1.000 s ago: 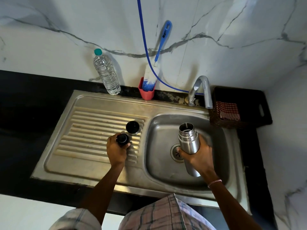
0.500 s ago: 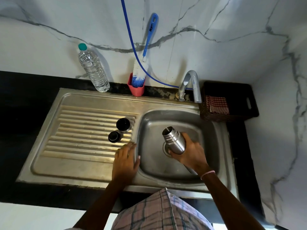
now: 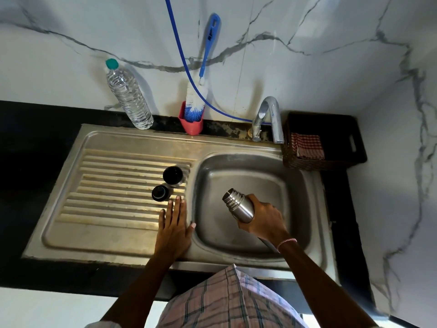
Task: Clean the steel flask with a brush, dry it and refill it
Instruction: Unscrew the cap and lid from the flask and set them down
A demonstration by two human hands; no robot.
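1. Steel is what I see first: the steel flask (image 3: 238, 205) hangs over the sink bowl (image 3: 248, 162). It is tipped over, and its bare neck points up and to the left.
2. The right hand (image 3: 262, 221) has its fingers wrapped round the flask's body and grips it.
3. The left hand (image 3: 173, 224) lies flat on the ribbed board (image 3: 106, 185) left of the sink bowl, right at the bowl's edge. Its fingers are straight and it holds nothing.
4. A big black cap (image 3: 172, 175) and a small black cap (image 3: 159, 193) sit on the board, just left of the bowl. The small one is just past the left fingertips.
5. Behind the bowl, by the wall, the brush (image 3: 195, 102) stands head down in a red cup (image 3: 191, 126).
6. A clear water bottle (image 3: 128, 98) stands behind the bowl too, further left.
7. The tap (image 3: 269, 117) stands behind the bowl's right corner.
8. A dark basket (image 3: 331, 138) sits right of the bowl, with a checked cloth (image 3: 307, 145) in it.
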